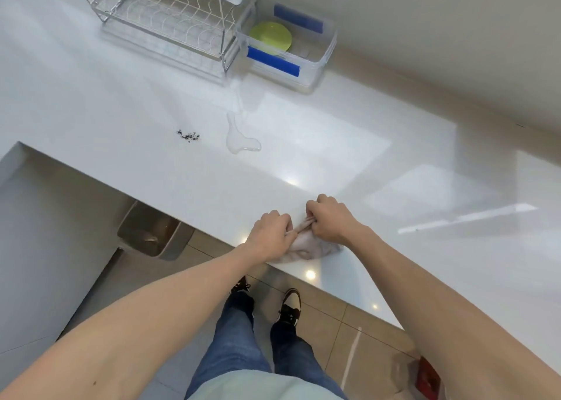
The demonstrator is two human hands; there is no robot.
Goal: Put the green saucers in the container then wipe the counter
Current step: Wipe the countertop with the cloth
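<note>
At the far side of the white bench [334, 162], against the wall, stood a clear plastic container [318, 56] with blue clip handles on its near and far rims. Inside it lay the green saucers [271, 36], seen as a round lime-green disc at the left end of the box; how many were stacked there could not be told. The rest of the container's floor looked bare except for a small pale patch near the saucers that was too faint to identify. Just to the left of the container, touching or nearly touching it, stood a wire dish rack [161, 13], its slots holding nothing, with a white object hanging at its upper right corner, cut off by the frame. On the bench in front of the rack lay a puddle of clear liquid [241, 140] and, to its left and apart from it, a small scatter of dark crumbs [188, 136]. At the near edge of the bench both hands were closed on a bunched pale pinkish cloth [306, 244]: the left hand [270, 235] clenched its left part, the right hand [329, 219] pinched a fold of it, and the cloth rested on the bench. Below the bench edge, on the tiled floor, stood a grey bin [154, 232].
</note>
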